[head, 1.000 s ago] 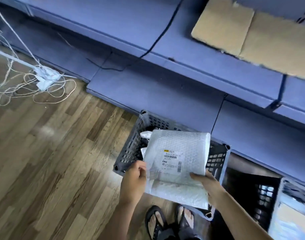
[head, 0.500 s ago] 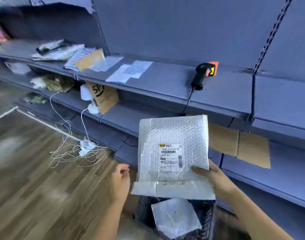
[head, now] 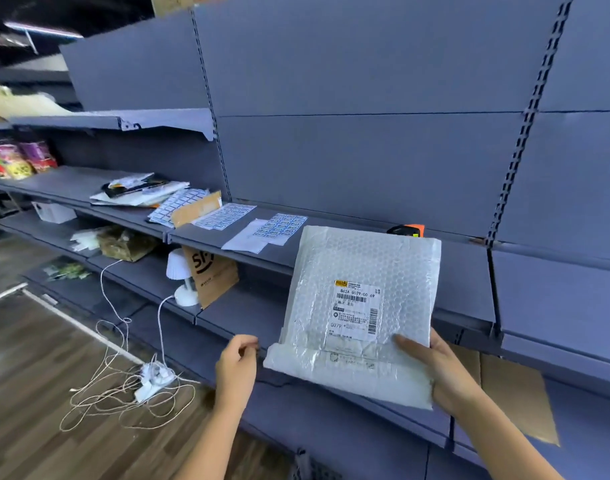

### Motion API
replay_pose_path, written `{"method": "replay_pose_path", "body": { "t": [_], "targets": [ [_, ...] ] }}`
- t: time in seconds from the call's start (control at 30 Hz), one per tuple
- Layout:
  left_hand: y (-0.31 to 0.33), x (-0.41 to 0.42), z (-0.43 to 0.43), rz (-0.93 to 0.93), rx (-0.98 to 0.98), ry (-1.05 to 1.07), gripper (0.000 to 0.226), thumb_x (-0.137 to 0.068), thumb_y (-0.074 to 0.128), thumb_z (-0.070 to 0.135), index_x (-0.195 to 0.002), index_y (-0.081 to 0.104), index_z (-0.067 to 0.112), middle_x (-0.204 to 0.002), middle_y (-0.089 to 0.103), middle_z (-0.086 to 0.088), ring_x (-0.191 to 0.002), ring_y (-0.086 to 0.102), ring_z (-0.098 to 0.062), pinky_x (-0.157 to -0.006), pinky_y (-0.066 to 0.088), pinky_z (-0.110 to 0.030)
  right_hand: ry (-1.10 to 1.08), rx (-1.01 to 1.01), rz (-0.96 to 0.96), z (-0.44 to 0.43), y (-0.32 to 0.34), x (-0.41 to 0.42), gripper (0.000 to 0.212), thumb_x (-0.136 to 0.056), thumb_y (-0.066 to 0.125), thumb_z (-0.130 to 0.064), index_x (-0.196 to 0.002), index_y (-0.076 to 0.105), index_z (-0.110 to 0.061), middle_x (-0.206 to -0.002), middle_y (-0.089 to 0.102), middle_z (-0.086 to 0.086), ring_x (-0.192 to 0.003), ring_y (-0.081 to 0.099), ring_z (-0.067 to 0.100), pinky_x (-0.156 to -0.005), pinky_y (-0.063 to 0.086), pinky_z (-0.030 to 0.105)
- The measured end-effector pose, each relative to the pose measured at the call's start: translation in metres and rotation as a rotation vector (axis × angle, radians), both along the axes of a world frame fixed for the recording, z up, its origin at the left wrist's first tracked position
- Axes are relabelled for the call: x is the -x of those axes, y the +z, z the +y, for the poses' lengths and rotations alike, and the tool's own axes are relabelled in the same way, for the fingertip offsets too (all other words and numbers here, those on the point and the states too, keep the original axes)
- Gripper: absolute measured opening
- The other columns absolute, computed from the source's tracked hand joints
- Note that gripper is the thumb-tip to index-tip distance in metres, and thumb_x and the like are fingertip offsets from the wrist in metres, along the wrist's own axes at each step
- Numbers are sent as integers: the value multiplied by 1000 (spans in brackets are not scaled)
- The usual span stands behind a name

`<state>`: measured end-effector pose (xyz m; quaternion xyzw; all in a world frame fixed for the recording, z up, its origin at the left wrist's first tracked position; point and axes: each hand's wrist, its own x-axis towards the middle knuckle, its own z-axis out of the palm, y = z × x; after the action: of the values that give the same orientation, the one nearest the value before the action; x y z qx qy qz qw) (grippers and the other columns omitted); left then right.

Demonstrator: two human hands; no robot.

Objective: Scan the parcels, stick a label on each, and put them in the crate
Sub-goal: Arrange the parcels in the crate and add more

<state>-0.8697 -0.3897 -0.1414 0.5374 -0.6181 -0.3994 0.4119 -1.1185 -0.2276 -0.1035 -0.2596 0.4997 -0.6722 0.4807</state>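
The right hand grips the parcel, a white bubble-wrap mailer, by its lower right corner, with the thumb lying across the front and the other fingers hidden behind it. The parcel is raised in the air in front of the grey shelf, its top leaning slightly toward 1 o'clock. Its printed shipping label faces the camera and its folded flap is at the bottom. At 8 o'clock from the parcel, near its lower left corner but apart from it, the left hand hovers with fingers curled in and the thumb tip against the forefinger; nothing shows in that pinch. At 1 o'clock, behind the parcel's top edge, a black and orange scanner peeks out on the shelf, mostly hidden. At 10 o'clock from the parcel, sheets of small blue-edged labels lie flat on the same shelf. On the shelf below, at 9 o'clock, a brown cardboard piece leans just beside a white lamp. At 7 o'clock in the view, a white power strip lies among tangled cords on the wooden floor. At 6 o'clock, a sliver of the dark perforated crate shows at the bottom edge.
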Motion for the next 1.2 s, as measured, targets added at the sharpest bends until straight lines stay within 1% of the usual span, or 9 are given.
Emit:
{"method": "replay_pose_path", "body": {
  "t": [0.13, 0.23, 0.3, 0.37, 0.57, 0.73, 0.97, 1.07, 1.2],
  "targets": [
    [7, -6, -42, 15, -11, -46, 24, -93, 45, 2, -93, 63, 17, -87, 64, 11, -87, 58, -12, -72, 38, -21, -32, 19, 32, -39, 6, -12, 46, -80, 69, -12, -123, 53, -7, -114, 68, 17, -101, 65, 41, -79, 58, 47],
    [4, -21, -92, 30, -24, -126, 25, -93, 45, 4, -91, 63, 20, -91, 67, 7, -91, 61, -15, -81, 46, -29, -94, 30, 39, -77, 9, -33, 61, -72, 81, -21, -124, 53, -7, -115, 68, 17, -103, 65, 41, -88, 52, 54],
    [7, -35, -130, 34, -40, -184, 27, -93, 44, 4, -90, 63, 23, -93, 68, 3, -92, 63, -19, -87, 50, -36, -159, 37, 34, -102, 8, -51, 48, -79, 71, -15, -123, 54, -6, -115, 68, 17, -102, 65, 40, -86, 54, 52],
    [12, -45, -162, 27, -37, -244, 26, -94, 43, 3, -93, 63, 20, -95, 67, 1, -93, 63, -19, -86, 50, -35, -221, 35, 13, -123, 11, -66, 38, -83, 64, -10, -120, 56, -7, -113, 69, 17, -99, 66, 38, -81, 57, 49],
    [34, -43, -232, 17, 2, -414, 28, -93, 44, 1, -87, 64, 20, -88, 67, 0, -85, 62, -19, -80, 49, -34, -359, 63, 24, -162, 30, -94, 30, -87, 60, -7, -116, 59, -12, -106, 72, 12, -88, 71, 30, -72, 59, 42],
    [45, -23, -243, 76, 16, -490, 27, -95, 44, 7, -80, 63, 19, -83, 68, 0, -80, 59, -17, -70, 44, -30, -431, 33, 41, -170, 38, -97, 47, -78, 67, -13, -123, 57, -12, -113, 69, 14, -104, 65, 38, -92, 50, 56],
    [58, 3, -237, 234, -89, -523, 21, -98, 46, 23, -84, 59, 15, -83, 60, 2, -79, 54, -12, -68, 39, -21, -404, 30, 81, -170, 43, -82, 40, -81, 66, -11, -120, 58, -14, -111, 70, 14, -102, 65, 40, -90, 51, 56],
    [66, 18, -242, 239, -120, -558, 25, -99, 43, 33, -102, 61, 17, -98, 63, 4, -90, 57, -13, -72, 42, -23, -409, 28, 98, -173, 48, -67, 35, -85, 63, -8, -119, 58, -15, -111, 71, 14, -100, 66, 39, -89, 51, 56],
    [80, 38, -254, 235, -108, -605, 17, -99, 44, 31, -97, 58, 23, -93, 60, 14, -83, 54, 3, -68, 39, -16, -435, 8, 103, -183, 50, -49, 30, -89, 60, -6, -117, 59, -15, -109, 71, 14, -97, 67, 37, -89, 51, 55]
  ]
}}
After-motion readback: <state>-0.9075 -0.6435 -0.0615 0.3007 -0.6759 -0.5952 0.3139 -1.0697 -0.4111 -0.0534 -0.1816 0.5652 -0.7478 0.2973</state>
